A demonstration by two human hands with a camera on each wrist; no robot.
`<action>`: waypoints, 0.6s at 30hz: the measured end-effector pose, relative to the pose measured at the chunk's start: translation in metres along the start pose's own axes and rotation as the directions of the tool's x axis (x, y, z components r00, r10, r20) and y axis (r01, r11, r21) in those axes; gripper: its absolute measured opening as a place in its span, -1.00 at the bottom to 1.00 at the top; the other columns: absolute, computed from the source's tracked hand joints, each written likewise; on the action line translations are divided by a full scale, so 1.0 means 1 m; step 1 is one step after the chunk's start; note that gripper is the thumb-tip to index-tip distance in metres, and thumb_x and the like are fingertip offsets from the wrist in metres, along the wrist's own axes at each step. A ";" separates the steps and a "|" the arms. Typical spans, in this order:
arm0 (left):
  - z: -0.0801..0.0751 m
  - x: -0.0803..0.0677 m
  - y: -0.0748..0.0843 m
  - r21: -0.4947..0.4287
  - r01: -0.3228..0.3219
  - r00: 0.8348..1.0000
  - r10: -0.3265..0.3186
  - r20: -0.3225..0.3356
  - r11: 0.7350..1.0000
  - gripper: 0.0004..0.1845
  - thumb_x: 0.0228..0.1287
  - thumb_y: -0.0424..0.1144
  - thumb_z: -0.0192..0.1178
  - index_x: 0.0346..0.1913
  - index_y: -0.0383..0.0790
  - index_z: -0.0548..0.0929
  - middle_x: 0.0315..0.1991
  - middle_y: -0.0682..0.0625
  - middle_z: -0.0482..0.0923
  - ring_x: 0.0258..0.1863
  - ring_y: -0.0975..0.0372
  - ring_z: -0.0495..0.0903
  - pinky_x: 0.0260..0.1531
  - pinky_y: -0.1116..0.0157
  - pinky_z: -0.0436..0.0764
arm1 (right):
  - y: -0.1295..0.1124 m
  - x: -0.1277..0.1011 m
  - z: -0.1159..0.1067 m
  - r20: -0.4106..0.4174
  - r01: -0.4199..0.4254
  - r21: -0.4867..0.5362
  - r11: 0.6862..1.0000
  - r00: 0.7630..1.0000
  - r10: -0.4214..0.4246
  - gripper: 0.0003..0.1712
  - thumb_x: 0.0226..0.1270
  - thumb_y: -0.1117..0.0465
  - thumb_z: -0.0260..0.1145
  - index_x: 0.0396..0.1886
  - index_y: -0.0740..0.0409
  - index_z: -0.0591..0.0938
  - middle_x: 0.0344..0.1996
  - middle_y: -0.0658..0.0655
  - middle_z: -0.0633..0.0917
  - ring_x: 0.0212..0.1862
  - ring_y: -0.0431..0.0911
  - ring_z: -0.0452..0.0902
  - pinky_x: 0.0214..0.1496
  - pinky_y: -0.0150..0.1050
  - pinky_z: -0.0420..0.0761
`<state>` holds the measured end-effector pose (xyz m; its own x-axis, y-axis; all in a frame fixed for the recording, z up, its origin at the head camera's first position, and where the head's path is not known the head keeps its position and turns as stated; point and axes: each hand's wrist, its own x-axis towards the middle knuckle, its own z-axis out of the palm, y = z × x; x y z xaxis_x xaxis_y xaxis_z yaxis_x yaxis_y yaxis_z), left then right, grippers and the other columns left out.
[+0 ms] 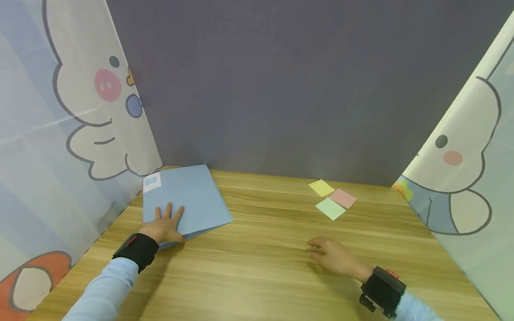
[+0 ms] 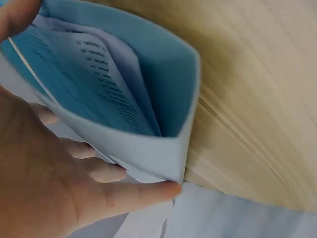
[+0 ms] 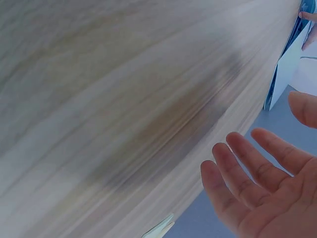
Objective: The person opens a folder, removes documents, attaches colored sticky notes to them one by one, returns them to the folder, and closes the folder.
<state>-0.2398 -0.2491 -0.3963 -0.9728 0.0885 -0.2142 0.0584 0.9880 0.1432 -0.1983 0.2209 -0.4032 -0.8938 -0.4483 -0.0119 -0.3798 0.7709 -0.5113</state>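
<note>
A light blue file folder (image 1: 196, 196) lies at the left of the table, with a white label (image 1: 151, 182) at its far left corner. My left hand (image 1: 162, 226) rests on its cover with fingers spread, the thumb at the near edge. In the left wrist view the folder's mouth gapes, showing printed sheets (image 2: 111, 82) inside. My right hand (image 1: 335, 256) hovers over the table at the right, fingers loosely bent and holding nothing. Beyond it lie three square paper notes: yellow (image 1: 321, 187), pink (image 1: 343, 199) and green (image 1: 331, 208).
The wooden table (image 1: 249, 267) backs onto a dark grey panel (image 1: 273, 89). Cartoon-printed sheets stand along the left side (image 1: 80, 147) and the right side (image 1: 462, 178). Each wrist wears a black band.
</note>
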 end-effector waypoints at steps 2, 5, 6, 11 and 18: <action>0.003 0.000 -0.002 -0.003 -0.004 1.000 0.004 0.001 1.000 -0.03 0.01 0.04 0.19 0.41 -0.26 -0.03 0.36 -0.51 -0.28 0.24 -0.50 -0.29 -0.22 -0.54 0.07 | -0.001 0.000 0.002 0.004 0.009 0.001 1.000 1.000 -0.009 -0.53 0.26 0.09 0.21 0.06 0.30 0.51 0.01 0.29 0.57 0.00 0.17 0.50 -0.02 0.11 0.50; 0.006 -0.001 -0.003 0.025 -0.022 1.000 0.022 -0.016 0.999 -0.13 0.10 0.01 0.09 0.42 -0.24 -0.02 0.36 -0.50 -0.25 0.23 -0.51 -0.27 -0.22 -0.55 0.03 | -0.002 0.000 0.004 0.003 0.035 -0.007 0.999 0.999 -0.035 -0.53 0.25 0.10 0.21 0.05 0.32 0.52 -0.01 0.31 0.58 -0.02 0.18 0.51 -0.04 0.12 0.50; 0.007 -0.002 -0.003 0.037 -0.029 0.999 0.030 -0.023 0.999 -0.15 0.13 0.01 0.06 0.42 -0.23 -0.01 0.36 -0.50 -0.23 0.23 -0.52 -0.26 -0.23 -0.56 0.02 | -0.002 0.000 0.004 0.005 0.046 -0.011 0.999 0.999 -0.046 -0.54 0.25 0.10 0.21 0.04 0.33 0.52 -0.01 0.32 0.58 -0.02 0.19 0.52 -0.04 0.12 0.50; 0.013 -0.008 -0.002 0.081 -0.053 0.998 0.056 -0.038 0.995 -0.23 0.22 -0.01 -0.03 0.42 -0.23 -0.02 0.36 -0.49 -0.20 0.22 -0.53 -0.20 -0.24 -0.56 0.01 | -0.004 0.000 0.005 0.018 0.081 -0.011 0.997 0.997 -0.080 -0.53 0.25 0.11 0.21 0.03 0.36 0.51 -0.01 0.35 0.58 -0.01 0.23 0.51 -0.01 0.13 0.49; 0.018 -0.020 0.013 0.089 -0.057 0.998 0.057 0.001 0.994 -0.26 0.23 -0.04 -0.03 0.42 -0.19 -0.01 0.38 -0.44 -0.18 0.24 -0.49 -0.19 -0.22 -0.56 -0.03 | -0.005 0.000 0.009 0.036 0.094 0.013 0.996 0.995 -0.094 -0.52 0.26 0.09 0.20 0.04 0.37 0.50 -0.01 0.35 0.57 0.01 0.23 0.50 0.00 0.13 0.49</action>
<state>-0.2156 -0.2356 -0.4072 -0.9676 0.1450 -0.2069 0.1334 0.9887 0.0687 -0.1941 0.2132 -0.4088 -0.8449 -0.5349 0.0050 -0.4588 0.7199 -0.5209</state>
